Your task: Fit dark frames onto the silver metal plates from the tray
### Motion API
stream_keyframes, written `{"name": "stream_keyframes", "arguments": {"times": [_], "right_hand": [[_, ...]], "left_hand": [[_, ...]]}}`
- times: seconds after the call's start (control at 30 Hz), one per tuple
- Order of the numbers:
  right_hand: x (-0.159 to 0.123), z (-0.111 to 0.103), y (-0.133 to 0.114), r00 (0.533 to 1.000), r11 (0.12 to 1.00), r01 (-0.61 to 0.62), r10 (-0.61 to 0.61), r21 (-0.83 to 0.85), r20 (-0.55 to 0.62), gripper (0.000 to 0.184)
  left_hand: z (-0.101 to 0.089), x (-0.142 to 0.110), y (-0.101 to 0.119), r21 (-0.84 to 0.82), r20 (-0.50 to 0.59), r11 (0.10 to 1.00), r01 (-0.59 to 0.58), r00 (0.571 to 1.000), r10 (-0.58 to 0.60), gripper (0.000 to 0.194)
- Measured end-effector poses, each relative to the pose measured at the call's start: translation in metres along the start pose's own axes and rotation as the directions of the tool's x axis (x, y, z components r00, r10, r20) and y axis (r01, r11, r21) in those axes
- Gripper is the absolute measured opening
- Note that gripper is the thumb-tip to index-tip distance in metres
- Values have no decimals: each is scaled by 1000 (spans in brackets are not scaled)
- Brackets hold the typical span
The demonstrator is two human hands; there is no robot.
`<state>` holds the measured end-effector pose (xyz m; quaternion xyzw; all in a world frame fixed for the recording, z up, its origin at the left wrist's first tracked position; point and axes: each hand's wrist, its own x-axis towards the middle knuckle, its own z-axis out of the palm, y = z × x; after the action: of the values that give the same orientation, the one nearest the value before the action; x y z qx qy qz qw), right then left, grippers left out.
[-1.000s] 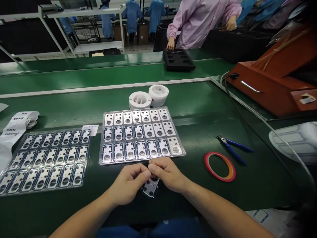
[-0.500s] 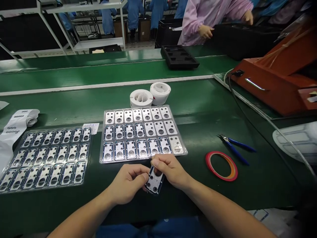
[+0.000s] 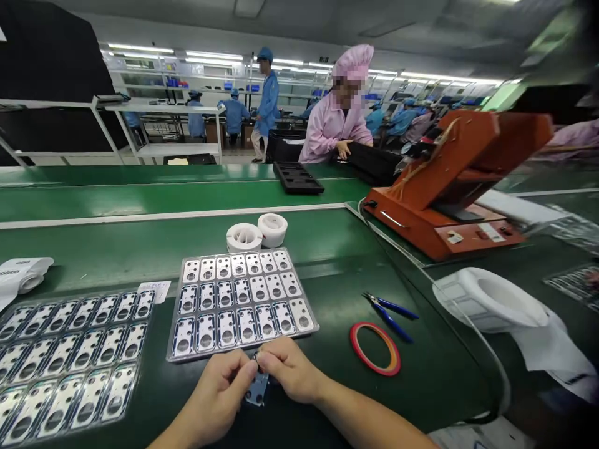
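My left hand (image 3: 221,394) and my right hand (image 3: 287,374) meet just in front of me, fingers pinched together on one small metal plate with blue edges (image 3: 257,388). The plate hangs tilted between the fingertips above the green belt. Right beyond the hands lies a clear tray (image 3: 239,304) filled with rows of the same plates. A second filled tray (image 3: 65,358) lies to the left.
Two white tape rolls (image 3: 256,234) stand behind the near tray. Red tape ring (image 3: 375,348) and blue-handled cutters (image 3: 390,310) lie at right, beside an orange machine (image 3: 449,187) and a white label roll (image 3: 491,299). A person in pink works at a black tray (image 3: 297,178) across the belt.
The camera has tilted up, so the room and the far workers show. My hands and the plate now sit lower in the picture, still pinched on it.
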<state>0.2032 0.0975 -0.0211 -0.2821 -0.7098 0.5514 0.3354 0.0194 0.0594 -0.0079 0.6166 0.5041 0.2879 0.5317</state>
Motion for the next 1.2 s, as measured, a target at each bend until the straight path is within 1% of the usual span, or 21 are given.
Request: {"name": "stream_keyframes", "arguments": {"times": [0.07,0.13,0.2,0.27,0.33,0.4,0.47,0.53,0.6,0.7,0.77,0.83,0.93,1.07,1.2], "right_hand": [[0,2,2,999,1000,3,-3,-5,-34,61],[-1,3,6,997,1000,-6,8,20,-82,60],[-3,2,11,991,998,-26,33,57,-129,57],[-3,0,14,989,996,-34,46,86,-140,58],[-3,-2,14,993,995,-28,39,96,-108,61],[-2,-3,12,998,996,-25,30,88,-55,62],[-1,-3,8,1000,997,-30,30,67,-7,63],[-1,-1,6,1000,998,-30,30,47,6,65],[-1,2,5,999,999,-21,22,27,-27,66],[-2,8,1,993,1000,-13,12,-9,-121,59],[-5,10,-4,980,999,-27,20,-36,-198,49],[-9,7,-9,959,997,-56,38,-54,-281,40],[-19,-9,-15,917,992,-102,63,-79,-394,35],[-33,-47,-12,837,966,-194,71,-173,-542,38],[-45,-79,-6,759,908,-296,36,-296,-650,37]], "left_hand": [[0,1,-2,-60,14,998,30,999,-30,55],[0,2,-1,-83,63,995,50,997,-45,59],[0,2,0,-31,88,999,29,996,-27,61],[1,3,2,27,61,999,-25,998,23,61],[2,3,2,38,-10,997,-72,997,73,59],[2,3,0,24,-72,996,-89,993,91,58],[2,4,-1,13,-98,996,-91,991,92,59],[3,5,-2,1,-109,995,-96,990,95,61],[5,5,-2,-8,-128,995,-101,987,99,63],[9,5,-2,-12,-163,994,-106,981,103,64],[11,5,-3,-6,-149,994,-113,983,111,63],[11,4,-4,12,-103,992,-122,987,123,62],[11,4,-4,83,-49,985,-149,987,154,55],[10,2,0,210,-26,958,-193,979,203,46],[13,2,-2,287,16,934,-214,976,218,40]]}}
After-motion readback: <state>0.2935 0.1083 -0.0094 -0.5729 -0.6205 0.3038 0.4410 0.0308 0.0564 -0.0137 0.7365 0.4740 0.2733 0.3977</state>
